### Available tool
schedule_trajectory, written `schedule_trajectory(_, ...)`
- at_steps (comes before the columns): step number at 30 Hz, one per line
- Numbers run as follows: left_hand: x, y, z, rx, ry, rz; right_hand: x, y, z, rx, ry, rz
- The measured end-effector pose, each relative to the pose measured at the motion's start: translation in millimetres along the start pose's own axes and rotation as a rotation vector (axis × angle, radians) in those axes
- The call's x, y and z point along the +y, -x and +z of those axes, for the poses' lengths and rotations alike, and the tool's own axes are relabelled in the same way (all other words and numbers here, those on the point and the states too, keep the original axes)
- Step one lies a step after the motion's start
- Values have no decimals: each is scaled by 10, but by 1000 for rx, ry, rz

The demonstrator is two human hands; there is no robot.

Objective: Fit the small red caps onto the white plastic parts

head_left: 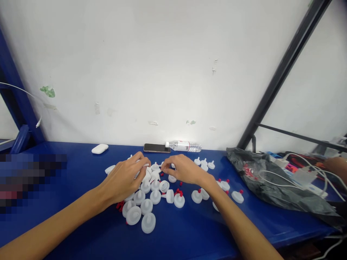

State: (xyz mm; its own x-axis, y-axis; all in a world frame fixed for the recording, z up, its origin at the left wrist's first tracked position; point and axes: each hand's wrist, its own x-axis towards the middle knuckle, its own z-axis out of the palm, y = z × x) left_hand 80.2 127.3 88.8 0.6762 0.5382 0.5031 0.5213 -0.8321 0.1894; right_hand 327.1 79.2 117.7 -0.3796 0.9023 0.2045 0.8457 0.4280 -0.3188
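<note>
My left hand (129,177) is closed on a white plastic nozzle cap (145,165), its pale tip showing between thumb and fingers; most of the cap is hidden. Across from it, my right hand (182,168) hovers with bent fingers apart, fingertips near the pile and nothing visible in them. Below and between both hands lies a heap of white nozzle caps (155,197) with round bases and pointed spouts. Small red tips (120,206) lie loose among them. To the right, several caps wear red tips on their spouts, such as this red-tipped cap (179,200).
Against the wall lie a phone (156,148), a water bottle (183,146) and a white earphone case (99,148). At right, a grey plastic bag (271,180) lies beside white cables and a power strip (311,188). Another person's hand (336,168) shows at the right edge.
</note>
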Motion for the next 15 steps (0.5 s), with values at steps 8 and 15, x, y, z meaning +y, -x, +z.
schedule_trajectory(8, 0, 11, 3, 5, -5, 1, -246, -7, 165, 78, 40, -110)
schedule_trajectory(15, -24, 26, 27, 17, -10, 7, -201, 6, 215, 7, 119, -99)
